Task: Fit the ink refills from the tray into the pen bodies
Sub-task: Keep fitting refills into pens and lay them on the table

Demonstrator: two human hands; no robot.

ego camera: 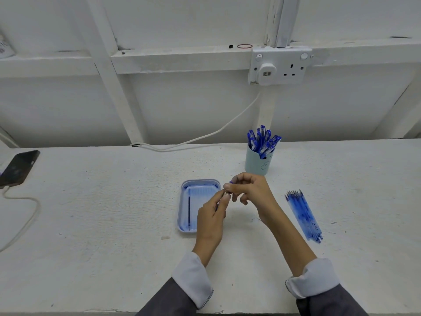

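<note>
A pale blue tray [185, 206] lies on the white table with one dark ink refill [189, 213] lying lengthwise in it. My left hand [211, 215] pinches a thin refill [220, 199] over the tray's right edge. My right hand [248, 190] pinches a small blue pen part [230, 182] just above the refill's upper end; most of that part is hidden by the fingers. A row of translucent blue pen bodies [304, 215] lies on the table to the right of my hands.
A light green cup [257, 164] holding several blue capped pens [263, 140] stands behind my right hand. A black phone [19, 167] with a white cable [25, 215] lies at the far left. A wall socket [280, 65] with a white cord is behind.
</note>
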